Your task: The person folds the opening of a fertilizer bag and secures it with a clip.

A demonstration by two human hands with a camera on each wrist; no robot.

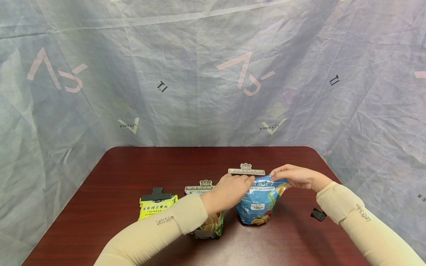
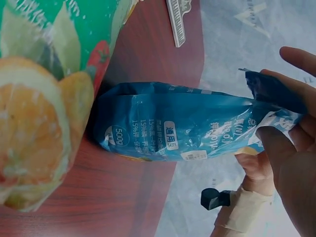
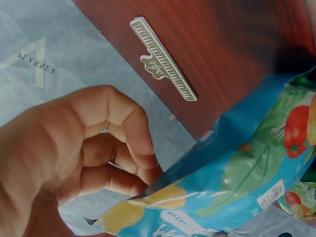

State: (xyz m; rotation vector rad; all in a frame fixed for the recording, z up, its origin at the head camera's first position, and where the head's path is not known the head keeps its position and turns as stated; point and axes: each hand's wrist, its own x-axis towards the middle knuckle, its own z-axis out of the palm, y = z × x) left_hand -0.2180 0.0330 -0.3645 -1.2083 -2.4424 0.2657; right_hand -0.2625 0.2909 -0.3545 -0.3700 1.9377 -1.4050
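Note:
A blue fertilizer bag [image 1: 256, 201] with fruit and vegetable pictures stands upright on the table, right of centre. My left hand [image 1: 227, 190] pinches its top edge on the left, thumb on the printed face in the left wrist view. At the opposite top corner, my right hand [image 1: 299, 177] holds the bag between thumb and curled fingers. The upper edge looks folded in the left wrist view. Behind the bag lies a flat ruler-patterned clip [image 3: 165, 61], touched by neither hand.
Left of the blue bag, a green fertilizer bag [image 2: 44, 98] carries a similar ruler-patterned clip [image 1: 199, 189] and is partly hidden by my left arm. A yellow fertilizer bag [image 1: 154, 207] has a black clip [image 1: 158, 194] along its top. Another black clip [image 1: 318, 214] lies by the right table edge.

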